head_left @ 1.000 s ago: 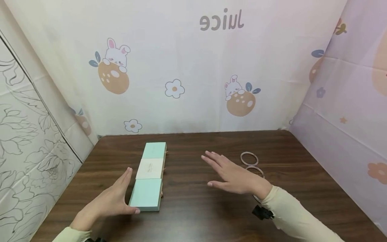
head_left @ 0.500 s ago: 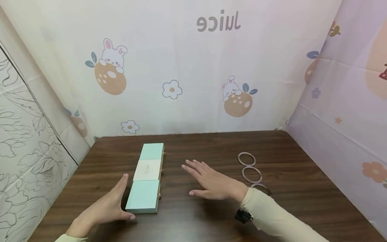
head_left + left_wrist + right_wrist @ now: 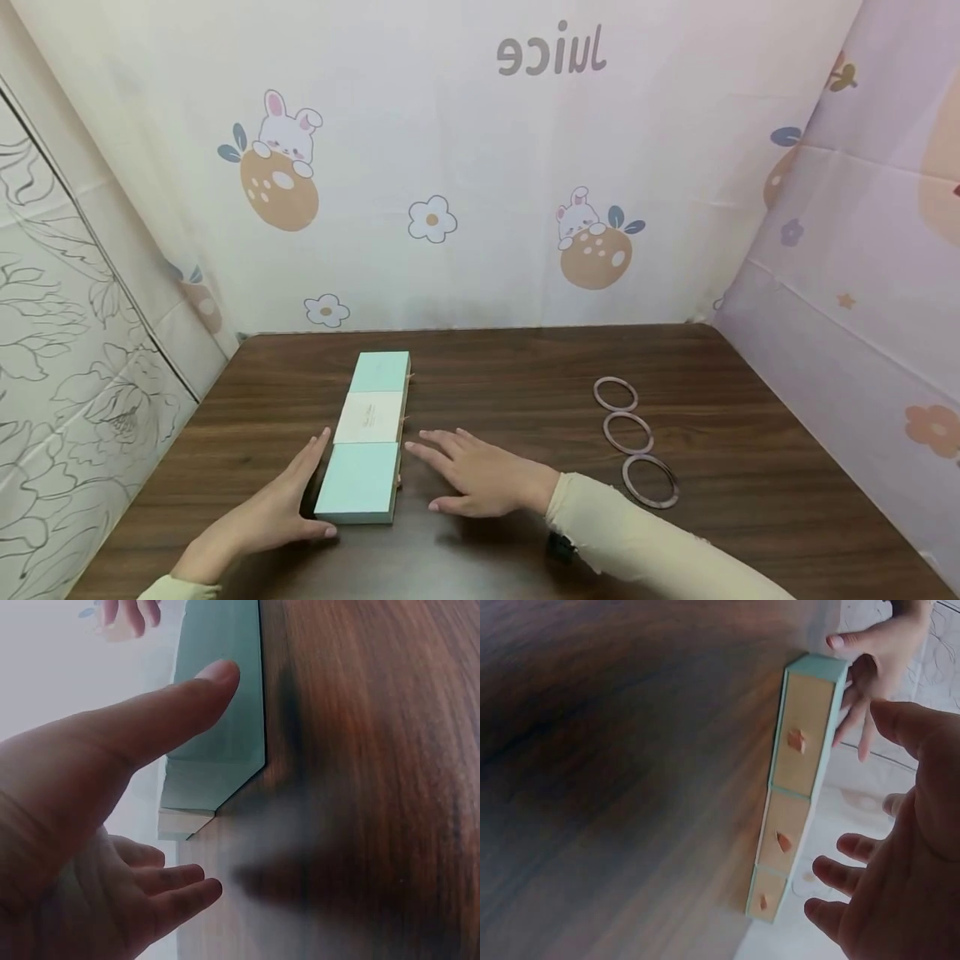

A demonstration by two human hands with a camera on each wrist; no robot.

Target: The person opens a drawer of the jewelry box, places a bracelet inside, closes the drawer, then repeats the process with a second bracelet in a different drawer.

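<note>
Three flat boxes stand end to end on the table's left half: a near mint box [image 3: 358, 479], a cream box [image 3: 367, 417] and a far mint box [image 3: 381, 371]. In the right wrist view, tan drawer-like fronts show on their right sides, each with a small ribbon tab [image 3: 796, 740]. My left hand [image 3: 266, 508] is beside the near mint box's left side, fingers extended, thumb by its front corner; whether it touches is unclear. Across from it, my right hand [image 3: 480, 477] hovers just right of that box, fingers spread and holding nothing.
Three thin pinkish rings lie in a line at the right: a far ring [image 3: 596, 397], a middle ring [image 3: 607, 436] and a near ring [image 3: 627, 483]. Behind the dark wooden table [image 3: 510, 358] hangs a printed curtain [image 3: 487, 275]; more cloth flanks both sides.
My right hand has moved left and toward me, from near the rings to the boxes' right side, uncovering the rings. My left hand stays almost in place. The boxes have not moved.
</note>
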